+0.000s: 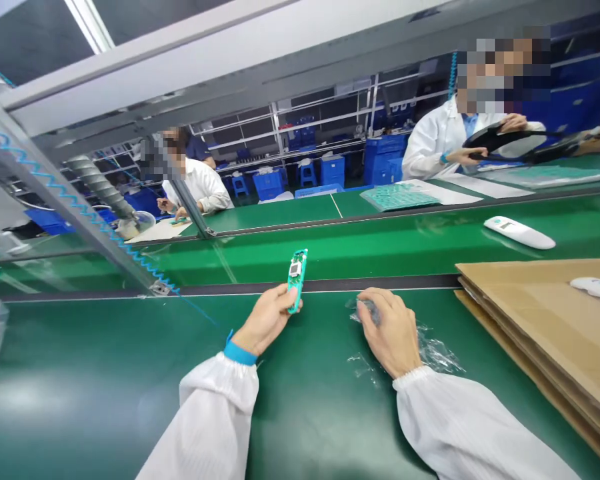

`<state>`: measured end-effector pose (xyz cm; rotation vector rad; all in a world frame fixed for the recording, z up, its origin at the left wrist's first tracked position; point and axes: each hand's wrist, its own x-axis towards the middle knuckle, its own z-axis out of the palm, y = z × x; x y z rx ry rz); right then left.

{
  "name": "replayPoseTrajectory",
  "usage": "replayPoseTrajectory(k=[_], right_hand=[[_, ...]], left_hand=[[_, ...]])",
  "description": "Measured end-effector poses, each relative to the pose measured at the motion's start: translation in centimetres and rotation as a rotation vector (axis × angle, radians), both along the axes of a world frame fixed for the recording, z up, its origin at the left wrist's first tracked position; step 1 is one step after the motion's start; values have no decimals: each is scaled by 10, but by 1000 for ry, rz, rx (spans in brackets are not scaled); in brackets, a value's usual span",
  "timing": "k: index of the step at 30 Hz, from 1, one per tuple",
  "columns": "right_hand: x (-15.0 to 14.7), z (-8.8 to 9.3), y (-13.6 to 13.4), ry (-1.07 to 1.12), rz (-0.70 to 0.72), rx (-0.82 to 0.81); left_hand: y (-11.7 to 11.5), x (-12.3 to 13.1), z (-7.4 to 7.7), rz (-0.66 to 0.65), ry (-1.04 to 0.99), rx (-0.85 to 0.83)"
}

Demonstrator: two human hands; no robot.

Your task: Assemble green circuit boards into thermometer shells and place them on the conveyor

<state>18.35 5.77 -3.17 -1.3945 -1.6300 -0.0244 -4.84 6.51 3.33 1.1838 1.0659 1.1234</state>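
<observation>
Between the thumb and fingers of my left hand (273,311) is a green circuit board (297,277), held nearly upright with a small grey screen-like part on its upper half. A blue wrist strap (241,349) goes round my left wrist. My right hand (391,327) rests over crumpled clear plastic film (437,351) on the green table, fingers curled onto it. Some of the film sticks out beside the thumb and to the right of the wrist; the rest is hidden under the hand.
Stacked cardboard sheets (545,313) lie at the right, with a white handheld device (597,290) on top. Another white device (520,233) lies on the green belt (370,248). A metal post (87,193) with a coiled blue cord stands left. Two co-workers sit opposite.
</observation>
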Motion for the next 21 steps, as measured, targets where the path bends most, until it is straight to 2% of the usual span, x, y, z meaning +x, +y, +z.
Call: replayPoseTrajectory(k=[4,9,13,16,19,21], right_hand=[[-7,14,-9,85,96,36],[-16,24,-18,137,261,-14],[-18,20,-19,176,295,-100],[-24,20,-25,141,339,-160],[-31,28,-32,47,473,-193],[-26,34,-31,25,500,-199]], left_hand=[[-31,10,-20,33,-19,2],[-39,18,-37,74,236,104],[-49,22,-36,13,419,160],[-54,26,-31,5,469,161],[-52,24,-31,121,462,100],[-47,19,-34,202,411,66]])
